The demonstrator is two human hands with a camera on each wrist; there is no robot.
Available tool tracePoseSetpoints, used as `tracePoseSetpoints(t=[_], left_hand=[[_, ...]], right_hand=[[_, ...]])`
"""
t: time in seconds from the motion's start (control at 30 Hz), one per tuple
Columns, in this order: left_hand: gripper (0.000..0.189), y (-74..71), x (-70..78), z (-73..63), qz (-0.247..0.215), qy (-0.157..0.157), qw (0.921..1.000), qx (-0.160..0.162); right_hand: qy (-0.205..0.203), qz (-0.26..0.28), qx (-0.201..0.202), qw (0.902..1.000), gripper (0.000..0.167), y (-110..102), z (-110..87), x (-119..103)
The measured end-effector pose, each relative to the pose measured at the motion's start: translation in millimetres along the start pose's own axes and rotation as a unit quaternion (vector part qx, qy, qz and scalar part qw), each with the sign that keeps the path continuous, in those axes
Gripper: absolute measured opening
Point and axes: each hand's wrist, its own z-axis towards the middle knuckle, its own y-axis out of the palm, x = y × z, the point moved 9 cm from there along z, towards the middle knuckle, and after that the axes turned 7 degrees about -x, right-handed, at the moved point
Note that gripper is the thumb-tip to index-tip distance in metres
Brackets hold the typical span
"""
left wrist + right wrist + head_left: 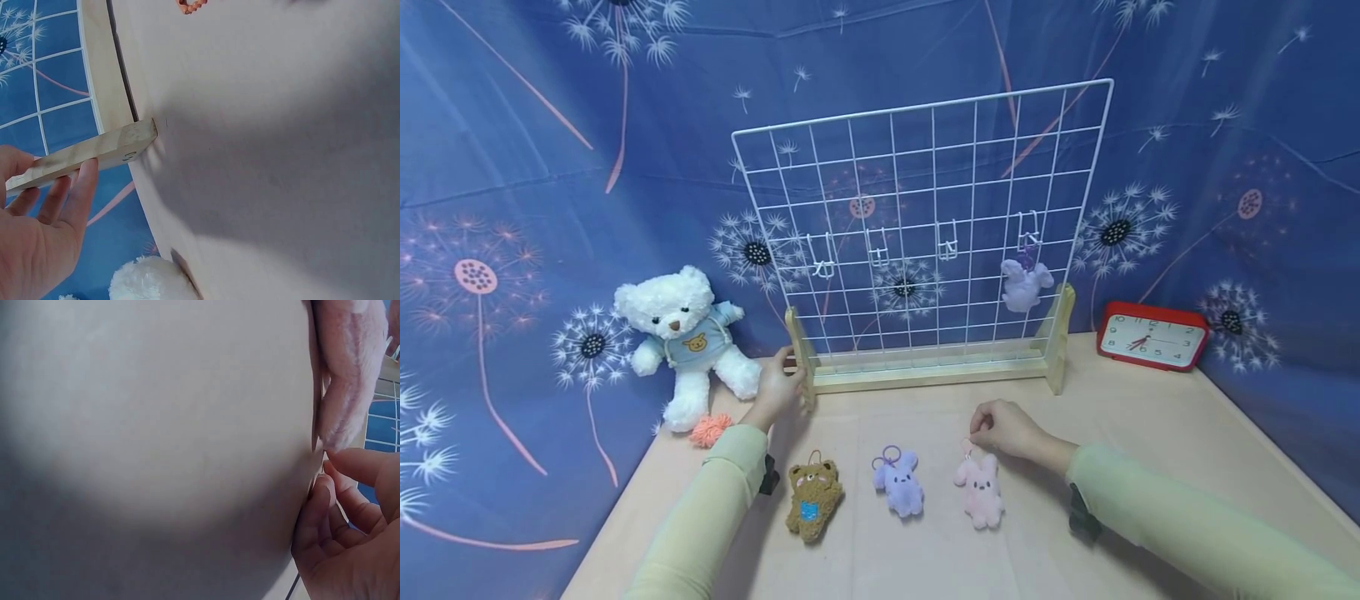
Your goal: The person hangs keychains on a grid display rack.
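Observation:
My left hand point(778, 390) grips the left wooden upright point(94, 150) of a white wire grid rack, thumb on one side and fingers on the other. At the front right, my right hand point(1009, 427) pinches the loop at the top of a pink bunny plush keychain point(983, 493), which lies face up on the table. In the right wrist view, part of the pink plush point(351, 369) shows just beyond my fingertips. A purple plush keychain point(904, 487) with rings and a brown bear keychain point(813, 502) lie to its left.
Several white hooks hang across the grid; the rightmost carries a lilac plush point(1027, 286). A white teddy bear point(688, 333) sits left of the rack, by an orange pom-pom point(711, 430). At the right stands a red clock point(1152, 336). Blue dandelion-print cloth backs the table.

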Motion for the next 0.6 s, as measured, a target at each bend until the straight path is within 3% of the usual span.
tracePoseSetpoints(t=[0.6], left_hand=[[0.051,-0.1,-1.4,0.2,0.004,-0.001,1.0000,0.002]], right_hand=[[0.018,-0.055,-0.008,0.9983,0.012,7.6,1.3,3.3]])
